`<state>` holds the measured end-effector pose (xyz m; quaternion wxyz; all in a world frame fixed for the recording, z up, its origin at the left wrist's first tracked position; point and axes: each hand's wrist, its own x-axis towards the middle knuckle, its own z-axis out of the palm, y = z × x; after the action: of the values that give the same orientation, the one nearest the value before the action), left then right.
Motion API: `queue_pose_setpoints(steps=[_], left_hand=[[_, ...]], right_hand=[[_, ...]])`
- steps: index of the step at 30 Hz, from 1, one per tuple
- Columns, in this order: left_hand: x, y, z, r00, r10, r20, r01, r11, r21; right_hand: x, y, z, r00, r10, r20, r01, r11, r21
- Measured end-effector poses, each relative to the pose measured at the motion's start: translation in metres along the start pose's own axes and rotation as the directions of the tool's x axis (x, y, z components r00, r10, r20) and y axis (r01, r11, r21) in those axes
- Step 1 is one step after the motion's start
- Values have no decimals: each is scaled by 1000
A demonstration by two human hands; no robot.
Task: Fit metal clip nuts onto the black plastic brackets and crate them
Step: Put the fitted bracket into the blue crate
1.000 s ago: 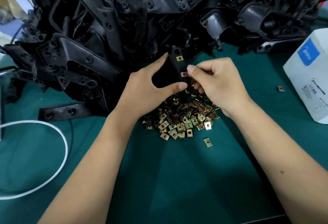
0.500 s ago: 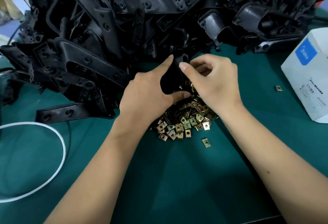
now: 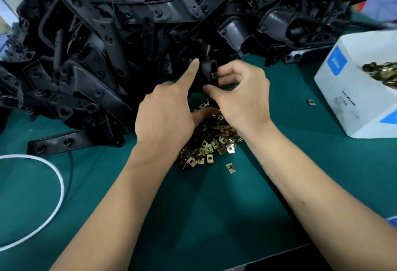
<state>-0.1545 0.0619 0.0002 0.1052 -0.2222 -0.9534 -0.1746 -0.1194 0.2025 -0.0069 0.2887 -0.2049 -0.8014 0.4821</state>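
Note:
A small black plastic bracket (image 3: 209, 73) stands upright between my hands, with one brass clip nut (image 3: 214, 75) showing on its right edge. My left hand (image 3: 169, 107) holds the bracket, forefinger stretched up along its left side and thumb underneath. My right hand (image 3: 238, 92) pinches the bracket's right edge, fingers curled beside the clip nut. Below both hands lies a heap of loose brass clip nuts (image 3: 210, 144) on the green mat. A big pile of black brackets (image 3: 150, 23) fills the back.
A white carton (image 3: 352, 90) holding more clip nuts stands at the right. Single clip nuts lie at the mat's middle (image 3: 230, 167) and near the carton (image 3: 311, 102). A white cable loop (image 3: 53, 176) lies at the left. One long bracket (image 3: 64, 141) lies flat at the front left.
Both hands have turned the bracket and shifted it slightly up and away. My right hand moved from pressing a nut at the bracket's lower part to gripping its right edge.

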Motion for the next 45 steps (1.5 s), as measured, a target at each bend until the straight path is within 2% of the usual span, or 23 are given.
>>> queue_pose_setpoints(steps=[4, 8, 11, 14, 16, 18, 21, 23, 25, 27, 30, 31, 33, 35, 38, 41, 43, 45], left_hand=[[0, 32, -12, 994, 75, -77, -71, 996, 47], [1, 103, -28, 958, 234, -164, -232, 972, 32], [-5, 170, -33, 902, 392, -181, -395, 918, 25], [-30, 243, -20, 807, 567, -166, -580, 814, -40], [-58, 289, -2, 727, 677, -112, -687, 717, -121], [-90, 326, 24, 656, 753, -48, -745, 636, -202], [-135, 360, 80, 567, 817, 101, -753, 564, -338], [-164, 370, 126, 482, 825, 297, -719, 565, -404], [-188, 367, 169, 370, 794, 482, -702, 579, -415], [-204, 358, 204, 281, 745, 605, -717, 582, -383], [-215, 345, 238, 239, 669, 703, -709, 615, -345], [-216, 344, 244, 234, 654, 720, -701, 626, -342], [-215, 343, 253, 233, 642, 730, -695, 635, -336], [-213, 345, 257, 232, 643, 730, -686, 640, -346], [-206, 352, 252, 245, 681, 690, -648, 644, -406], [-195, 364, 229, 292, 781, 552, -582, 603, -545], [-185, 375, 201, 379, 838, 392, -529, 544, -651], [-170, 384, 168, 480, 859, 175, -501, 433, -749]], right_hand=[[-2, -9, -28, 994, -29, -101, 32, 999, 31], [-7, -14, -99, 944, -86, -319, 120, 989, 91], [-18, -5, -170, 844, -121, -523, 174, 983, 53], [-50, 23, -251, 738, -120, -664, 194, 980, 39], [-81, 53, -303, 662, -45, -748, 145, 987, 69], [-116, 90, -343, 595, 108, -796, 64, 981, 182], [-161, 157, -377, 462, 440, -770, -133, 893, 430], [-186, 206, -385, 323, 646, -692, -299, 763, 573], [-209, 253, -381, 179, 802, -570, -392, 589, 707], [-229, 289, -372, 70, 894, -443, -440, 426, 790], [-252, 332, -358, -69, 940, -335, -512, 254, 820], [-257, 344, -354, -86, 952, -294, -515, 210, 831], [-262, 362, -346, -49, 982, -182, -484, 136, 864], [-263, 369, -340, -43, 993, -110, -482, 76, 873], [-252, 368, -335, -37, 988, -152, -481, 115, 869], [-223, 342, -336, 26, 960, -279, -437, 262, 860], [-202, 312, -339, 52, 859, -509, -522, 458, 720], [-178, 276, -345, 172, 691, -703, -533, 665, 523]])
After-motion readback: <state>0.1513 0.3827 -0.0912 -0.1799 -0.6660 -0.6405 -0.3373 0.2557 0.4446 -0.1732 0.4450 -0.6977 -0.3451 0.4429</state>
